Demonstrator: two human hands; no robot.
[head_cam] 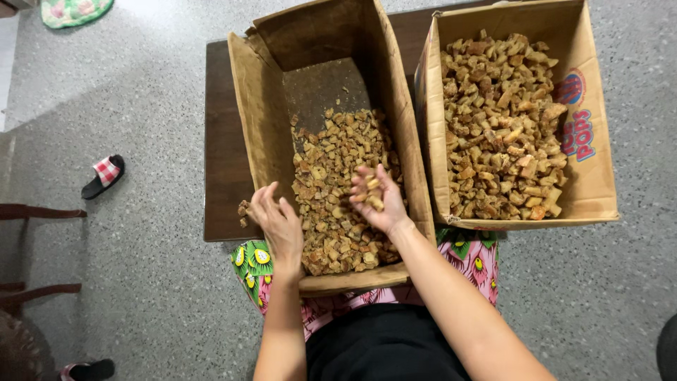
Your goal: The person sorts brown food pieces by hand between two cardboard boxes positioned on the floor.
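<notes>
- My right hand (377,201) cups a few fried pieces (371,194), palm up, fingers half curled, over the near box (261,120).
- My left hand (277,222) rests spread wide on that box's left wall, holding nothing.
- A fuller box (582,176) sits just beside it on the counter (222,169).

The near end of the left cardboard box (262,120) is overhanging the lap, and its heap of brown fried pieces (338,204) is hiding the box floor there. The right hand (377,204) is cupping a few pieces, covering its own palm. The left hand (277,224) is masking part of the box wall. The boxes are concealing most of the dark worktop (222,176). The top edge is cropping the right cardboard box (589,190), and the left edge is cutting off a wooden chair (28,212).
</notes>
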